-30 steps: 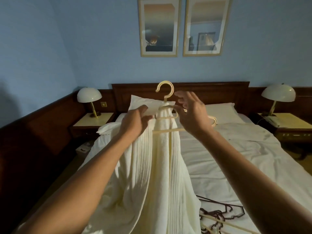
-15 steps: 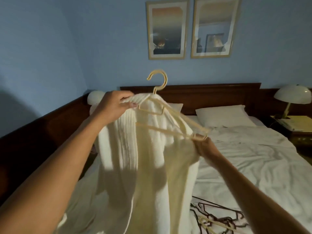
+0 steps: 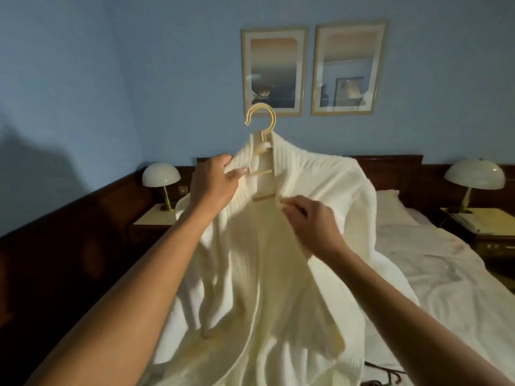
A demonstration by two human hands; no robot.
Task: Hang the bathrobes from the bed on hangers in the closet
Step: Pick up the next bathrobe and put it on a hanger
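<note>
The cream ribbed bathrobe (image 3: 278, 274) hangs on the pale plastic hanger (image 3: 263, 118), one collar edge held in my left grip (image 3: 211, 185), the other front edge pinched in my right grip (image 3: 312, 224). The hanger's hook stands upright just above both, the cloth falling loose below.

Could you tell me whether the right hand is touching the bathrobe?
Touching. The head view shows the right hand pinching the front edge of the bathrobe.

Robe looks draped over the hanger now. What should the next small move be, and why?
Probably move the right hand from the lapel up to the hook of the hanger. The bathrobe covers both hanger shoulders, the left hand grips its collar, and neither hand holds the hook, needed for carrying it to the closet.
</note>
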